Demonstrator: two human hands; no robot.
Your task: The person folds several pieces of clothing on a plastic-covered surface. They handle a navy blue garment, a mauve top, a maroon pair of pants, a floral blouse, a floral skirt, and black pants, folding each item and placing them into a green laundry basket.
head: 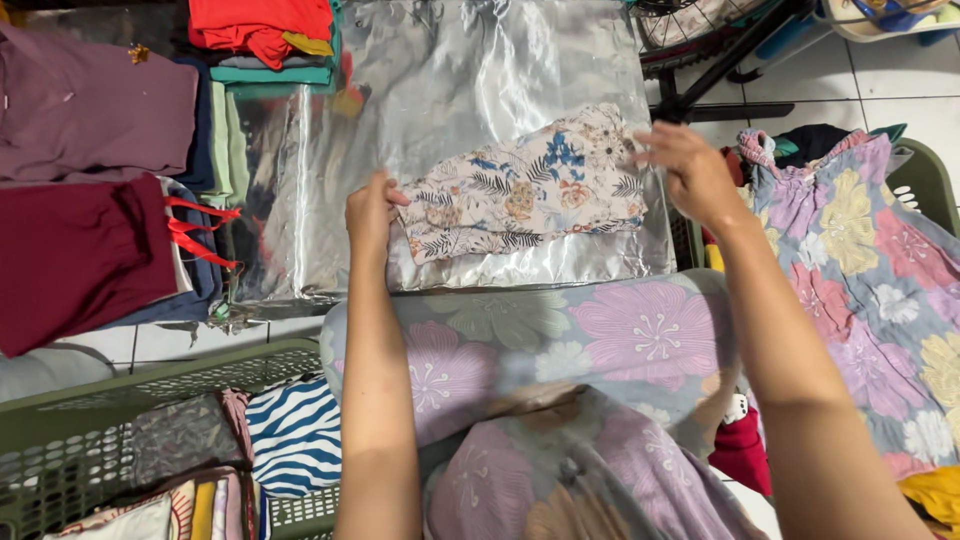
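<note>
The left hand [372,212] pinches the left edge of a small floral-print garment [527,186], fingers closed on the cloth, while the right hand [688,170] rests at its right end with fingers curled loosely at the hem, though whether that grip actually clamps the fabric cannot be told. The garment lies flat, partly folded, on a silvery foil-covered surface [440,90]; it looks light, thin and limp, likely to slide on the foil, so edges and corners seem best to hold. Folded clothes [85,190] lie left, a green laundry basket [120,400] nearer.
</note>
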